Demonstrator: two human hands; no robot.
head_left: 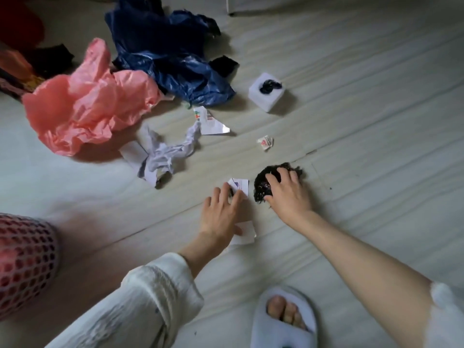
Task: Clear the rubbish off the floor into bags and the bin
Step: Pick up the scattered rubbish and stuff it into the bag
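My right hand is pressed over a crumpled black clump on the pale floor, fingers curled around it. My left hand lies flat on white paper scraps, with fingers spread on one piece and another scrap under the palm. Farther off lie crumpled white paper, a torn printed wrapper, a small wrapper and a white box with a dark wad on top. A pink plastic bag and a dark blue plastic bag lie at the upper left.
A pink perforated bin stands at the left edge. My foot in a white slipper is at the bottom. Dark and red items sit at the far left. A white furniture base is at the top.
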